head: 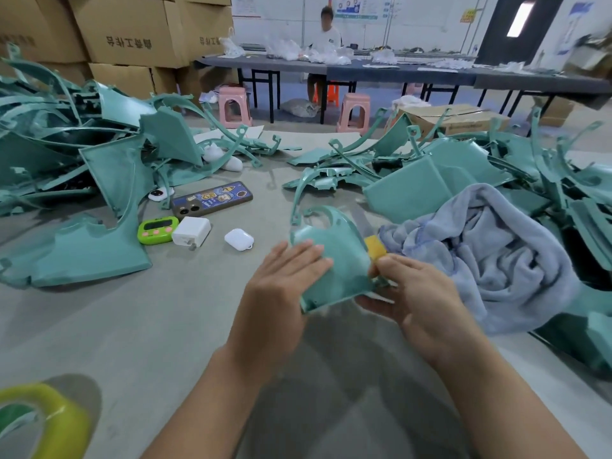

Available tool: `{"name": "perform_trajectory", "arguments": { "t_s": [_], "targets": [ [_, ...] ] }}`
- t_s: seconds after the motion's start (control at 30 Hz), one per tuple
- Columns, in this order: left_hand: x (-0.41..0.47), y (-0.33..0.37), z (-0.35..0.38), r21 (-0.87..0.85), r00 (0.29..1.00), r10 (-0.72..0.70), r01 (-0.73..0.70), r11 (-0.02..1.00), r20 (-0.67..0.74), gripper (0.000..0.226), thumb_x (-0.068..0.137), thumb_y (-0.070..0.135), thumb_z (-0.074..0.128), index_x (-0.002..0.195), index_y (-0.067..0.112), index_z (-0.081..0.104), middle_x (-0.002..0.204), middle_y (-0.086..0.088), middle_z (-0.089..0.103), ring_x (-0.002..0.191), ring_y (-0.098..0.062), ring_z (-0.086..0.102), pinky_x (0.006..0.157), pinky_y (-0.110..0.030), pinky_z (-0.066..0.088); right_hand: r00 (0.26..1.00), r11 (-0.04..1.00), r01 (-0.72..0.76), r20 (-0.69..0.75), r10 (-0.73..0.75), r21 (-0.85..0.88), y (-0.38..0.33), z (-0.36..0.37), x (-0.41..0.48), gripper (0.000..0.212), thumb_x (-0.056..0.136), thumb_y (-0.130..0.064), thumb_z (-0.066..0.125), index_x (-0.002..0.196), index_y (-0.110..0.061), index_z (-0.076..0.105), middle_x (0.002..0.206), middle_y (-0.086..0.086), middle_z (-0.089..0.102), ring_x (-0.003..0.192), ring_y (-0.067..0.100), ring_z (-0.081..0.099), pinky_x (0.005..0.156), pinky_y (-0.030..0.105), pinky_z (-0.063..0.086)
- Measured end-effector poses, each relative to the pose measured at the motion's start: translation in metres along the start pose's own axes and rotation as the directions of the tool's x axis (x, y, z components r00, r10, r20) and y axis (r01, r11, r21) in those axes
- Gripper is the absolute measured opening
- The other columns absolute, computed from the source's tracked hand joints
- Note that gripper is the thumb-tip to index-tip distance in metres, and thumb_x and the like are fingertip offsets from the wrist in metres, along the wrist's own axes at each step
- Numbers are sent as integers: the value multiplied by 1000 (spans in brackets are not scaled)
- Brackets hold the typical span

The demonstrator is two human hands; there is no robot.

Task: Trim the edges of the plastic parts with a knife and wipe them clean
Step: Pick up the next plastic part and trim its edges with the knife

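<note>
The plastic part (331, 260) in hand is a curved teal shell. We hold it up just above the grey surface in front of us, between our two hands. Our left hand (284, 283) lies on its outer face with the fingers straight and spread flat, so that grip is a pressing one rather than a clasp; the thumb is hidden. Our right hand (420, 293) meets the part's right edge, its grip curled round the yellow handle of the knife (376, 248), whose pale blade stands up behind the rim. From this we judge that we are in the trimming step for this one piece, and we cannot tell how much of its edge is already cut. The wiping looks not yet begun, since the blue-grey towel (496, 253) lies crumpled just to the right and neither hand touches it. Farther out, heaps of teal parts fill the left (99, 154) and the right (447, 173), and nothing shows which heap is finished, so we reckon a good deal of work is left. Between the heaps lie a phone (212, 200), a green timer (157, 230), a white charger (192, 230) and a small white case (239, 239), all well apart from our hands.
</note>
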State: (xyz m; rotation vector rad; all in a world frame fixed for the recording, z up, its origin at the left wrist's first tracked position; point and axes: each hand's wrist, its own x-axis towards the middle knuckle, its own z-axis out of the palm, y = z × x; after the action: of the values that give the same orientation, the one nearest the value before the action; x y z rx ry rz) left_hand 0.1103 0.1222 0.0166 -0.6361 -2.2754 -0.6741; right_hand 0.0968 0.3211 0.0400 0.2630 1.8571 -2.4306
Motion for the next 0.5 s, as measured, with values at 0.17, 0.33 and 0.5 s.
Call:
{"name": "perform_trajectory", "arguments": {
  "t_s": [0.17, 0.33, 0.5],
  "targets": [
    [0, 12, 5, -155, 992, -48, 30, 987, -114, 71, 74, -18, 48, 137, 12, 63, 142, 4, 59, 136, -9, 52, 117, -25, 36, 997, 972, 64, -61, -51, 228, -8, -11, 5, 41, 96, -1, 58, 60, -8, 74, 73, 8, 71, 71, 17, 69, 67, 30, 63],
    [-1, 4, 3, -407, 872, -471, 384, 829, -136, 43, 95, 25, 54, 136, 35, 60, 124, 23, 69, 113, 5, 64, 96, -13, 46, 980, 921, 200, -50, -195, 333, -16, -23, 14, 38, 96, -5, 59, 63, -13, 76, 82, 6, 71, 83, 16, 68, 79, 27, 57],
    [8, 7, 3, -787, 671, -544, 616, 30, 504, 30, 81, 45, 66, 98, 27, 82, 101, -5, 79, 91, -21, 76, 69, -31, 59, 934, 968, 249, 253, -251, 40, 3, -4, 15, 14, 82, -13, 72, 70, -11, 76, 82, 8, 67, 87, 19, 59, 80, 23, 48]
  ]
}}
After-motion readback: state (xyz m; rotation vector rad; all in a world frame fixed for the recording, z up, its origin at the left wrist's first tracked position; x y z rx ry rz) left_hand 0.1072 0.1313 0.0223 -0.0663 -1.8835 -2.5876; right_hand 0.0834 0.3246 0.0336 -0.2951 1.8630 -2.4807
